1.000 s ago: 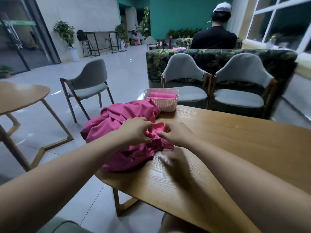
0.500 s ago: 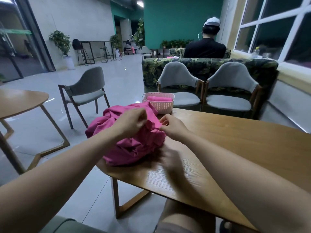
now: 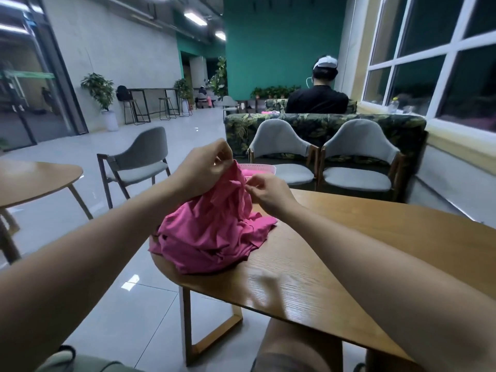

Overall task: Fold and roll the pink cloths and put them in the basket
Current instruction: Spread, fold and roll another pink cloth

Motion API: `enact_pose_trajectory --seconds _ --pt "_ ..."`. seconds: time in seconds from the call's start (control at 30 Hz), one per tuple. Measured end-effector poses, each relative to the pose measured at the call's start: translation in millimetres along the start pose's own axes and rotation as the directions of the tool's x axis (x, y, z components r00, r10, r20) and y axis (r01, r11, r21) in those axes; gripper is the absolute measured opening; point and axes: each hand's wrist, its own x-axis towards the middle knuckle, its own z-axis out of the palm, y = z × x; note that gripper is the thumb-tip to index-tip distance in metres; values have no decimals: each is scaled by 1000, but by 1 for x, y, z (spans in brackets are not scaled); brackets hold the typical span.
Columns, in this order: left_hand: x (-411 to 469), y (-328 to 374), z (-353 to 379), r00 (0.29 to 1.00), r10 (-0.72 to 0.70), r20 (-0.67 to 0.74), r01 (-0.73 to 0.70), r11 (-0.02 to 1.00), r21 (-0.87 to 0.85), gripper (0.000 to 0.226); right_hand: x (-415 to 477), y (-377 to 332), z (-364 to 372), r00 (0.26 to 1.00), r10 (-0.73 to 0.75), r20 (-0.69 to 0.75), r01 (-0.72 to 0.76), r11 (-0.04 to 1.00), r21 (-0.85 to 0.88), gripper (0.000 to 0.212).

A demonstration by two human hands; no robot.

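Two pinches on the pink cloth [image 3: 214, 232]: left hand [image 3: 204, 167] high on a fold, right hand [image 3: 268, 190] just beside and lower. Bulk heaped on the table [image 3: 349, 251], basket [image 3: 264, 167] behind. Work outward along the edge to corners, shake flat before folding.

cloths [image 3: 214, 237] on table [image 3: 335, 251] (left end), basket [image 3: 259, 167] behind

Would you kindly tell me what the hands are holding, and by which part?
The pink cloth: the left hand pinches its raised top fold, the right hand pinches the fabric just beside and below it.
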Motion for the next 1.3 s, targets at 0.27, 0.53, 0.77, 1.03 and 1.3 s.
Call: enact_pose_trajectory --seconds 0.27,0.53,0.77,1.03,1.3 --pt "11 -3 2 1000 0 -5 0 999 -34 14 -12 -47 -22 995 -77 66 65 982 176 44" --pt "14 -18 16 997 -21 69 27 996 -89 24 16 -47 -49 985 -101 -137 100 995 -14 11" --pt "16 -77 21 971 -217 98 193 959 209 14 31 -29 -85 977 -140 -160 128 988 -86 14" --pt "23 -123 8 907 -418 58 385 876 292 30 38 0 -97 975 -105 -194 85 990 -111 13" --pt "65 -56 -11 959 -279 -59 281 959 30 32 42 -19 -77 997 -74 33 77 992 -103 79"
